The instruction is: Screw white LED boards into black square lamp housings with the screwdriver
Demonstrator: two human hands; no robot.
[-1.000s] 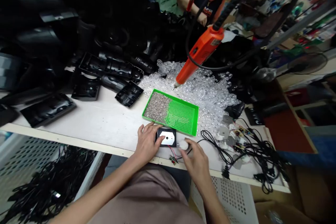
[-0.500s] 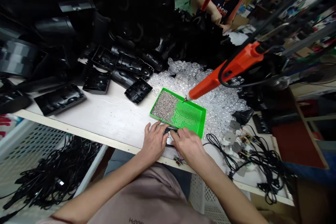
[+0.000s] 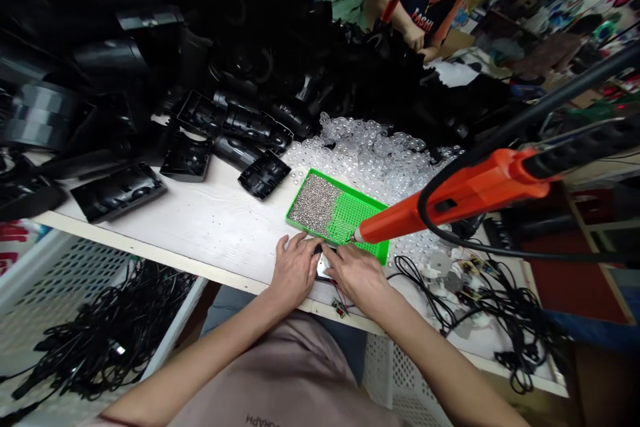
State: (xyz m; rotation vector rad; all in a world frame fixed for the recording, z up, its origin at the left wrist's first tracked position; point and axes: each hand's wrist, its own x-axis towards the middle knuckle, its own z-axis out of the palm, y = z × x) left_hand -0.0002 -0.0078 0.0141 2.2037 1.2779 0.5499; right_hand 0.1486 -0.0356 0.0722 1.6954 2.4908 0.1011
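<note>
1. Head view, hands: a small black casing [image 3: 323, 260] with a pale plate showing is held between the partly curled left hand [image 3: 295, 273] and right hand [image 3: 357, 278]. It is placed just below the near edge of a green perforated tray [image 3: 363, 230], on the white tabletop [image 3: 200, 240].
2. Tiny metal screws [image 3: 315, 205] are heaped in the tray's left part.
3. An orange electric screwdriver [image 3: 445, 199] is angled down over the tray's near corner, its tip just above the right hand.
4. Clear plastic domes [image 3: 370, 153] are piled beyond the tray, and black plastic housings [image 3: 265, 175] are scattered to its left.
5. Black cables [image 3: 505, 307] are tangled to its right, and a co-worker [image 3: 415, 7] stands well beyond it.
</note>
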